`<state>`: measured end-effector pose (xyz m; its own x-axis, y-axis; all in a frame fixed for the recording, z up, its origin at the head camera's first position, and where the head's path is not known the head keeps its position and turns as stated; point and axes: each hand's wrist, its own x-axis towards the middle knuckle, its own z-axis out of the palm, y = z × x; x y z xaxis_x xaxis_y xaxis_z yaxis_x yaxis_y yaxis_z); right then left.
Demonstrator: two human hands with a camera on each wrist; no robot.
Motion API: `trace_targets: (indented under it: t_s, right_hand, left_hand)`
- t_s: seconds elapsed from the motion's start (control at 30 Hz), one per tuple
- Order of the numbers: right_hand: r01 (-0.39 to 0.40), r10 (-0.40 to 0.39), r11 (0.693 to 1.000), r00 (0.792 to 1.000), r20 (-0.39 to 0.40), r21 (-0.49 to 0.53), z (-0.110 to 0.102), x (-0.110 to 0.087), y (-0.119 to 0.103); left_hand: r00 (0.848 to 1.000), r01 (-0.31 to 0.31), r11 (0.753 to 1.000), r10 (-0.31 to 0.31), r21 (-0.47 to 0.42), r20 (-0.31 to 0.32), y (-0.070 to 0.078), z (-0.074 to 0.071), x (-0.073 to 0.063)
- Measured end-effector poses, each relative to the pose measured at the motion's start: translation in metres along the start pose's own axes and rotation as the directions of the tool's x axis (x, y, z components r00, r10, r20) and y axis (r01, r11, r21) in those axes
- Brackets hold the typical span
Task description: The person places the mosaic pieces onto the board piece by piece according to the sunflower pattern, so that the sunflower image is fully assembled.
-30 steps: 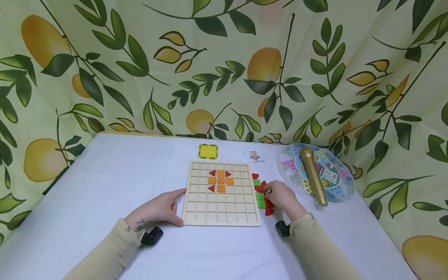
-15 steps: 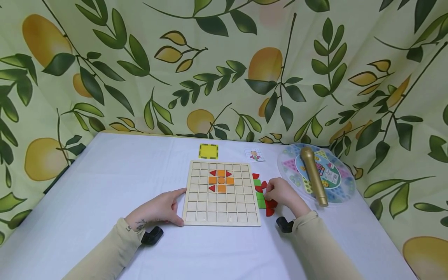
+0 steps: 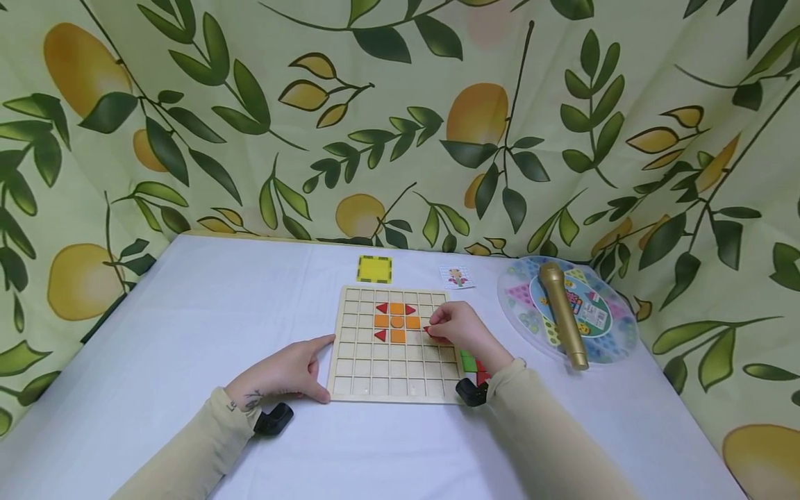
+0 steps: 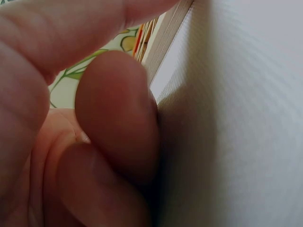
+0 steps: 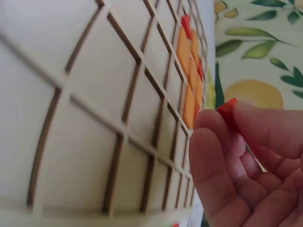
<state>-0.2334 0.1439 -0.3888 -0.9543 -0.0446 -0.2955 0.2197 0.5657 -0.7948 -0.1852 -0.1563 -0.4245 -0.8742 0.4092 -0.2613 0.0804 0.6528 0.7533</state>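
Observation:
My left hand (image 3: 284, 371) lies at the left side of a wooden grid board (image 3: 369, 368), index fingertip on its edge and thumb by the near corner. In the left wrist view its lower fingers (image 4: 113, 113) bend close over the white cloth. My right hand (image 3: 465, 333) pinches a small red piece (image 5: 228, 109) between thumb and fingers over the board's right part. One pointed corner of that piece shows; the rest is hidden. On the board, orange squares (image 3: 396, 336) form a cross around an orange circle (image 3: 396, 322), with red triangles (image 3: 380, 335) at three of its corners.
Green squares (image 3: 467, 361) and red pieces (image 3: 482, 377) lie right of the board, partly under my right arm. Behind it are a yellow square frame (image 3: 374, 269) and a pattern card (image 3: 457, 277). A gold microphone (image 3: 564, 316) rests on a round clear case (image 3: 515, 316).
My right hand has left the loose pieces beside the board and moved left over the grid, carrying a red piece. The left hand stays at the board's edge.

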Motion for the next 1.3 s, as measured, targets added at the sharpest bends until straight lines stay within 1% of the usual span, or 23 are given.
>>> trace_targets:
  t_s: [0.1,0.33,0.4,0.57,0.77,1.13,1.3]
  right_hand:
    - [-0.014,0.014,1.0,1.0,0.014,-0.017,0.008,0.003,-0.005]
    - [-0.012,0.013,0.99,1.0,0.012,-0.14,0.019,0.009,-0.009]
    - [-0.009,0.012,0.987,1.0,0.015,-0.161,0.021,0.01,-0.009]
    - [-0.007,0.01,0.979,1.0,0.009,-0.203,0.025,0.013,-0.008]
    - [0.013,-0.016,0.962,1.0,-0.008,-0.271,0.026,0.014,-0.008]
    - [0.019,-0.021,0.946,1.0,-0.002,-0.323,0.028,0.015,-0.009]
    - [0.024,-0.025,0.942,1.0,0.001,-0.334,0.029,0.016,-0.008]
  left_hand:
    - [1.0,-0.004,1.0,0.004,0.0,0.006,0.0,0.0,0.001]
    - [1.0,0.004,1.0,-0.004,0.019,0.001,0.001,0.0,0.002]
    - [1.0,0.009,1.0,-0.009,0.022,-0.001,0.001,0.0,0.003]
    - [1.0,0.005,1.0,-0.005,0.022,-0.001,0.001,-0.001,0.003]
    - [1.0,-0.011,1.0,0.011,0.015,0.002,0.0,-0.001,0.002]
    - [1.0,0.004,1.0,-0.004,0.017,-0.005,0.001,-0.001,0.001]
    - [1.0,-0.002,1.0,0.002,0.016,-0.001,0.001,-0.001,0.001]
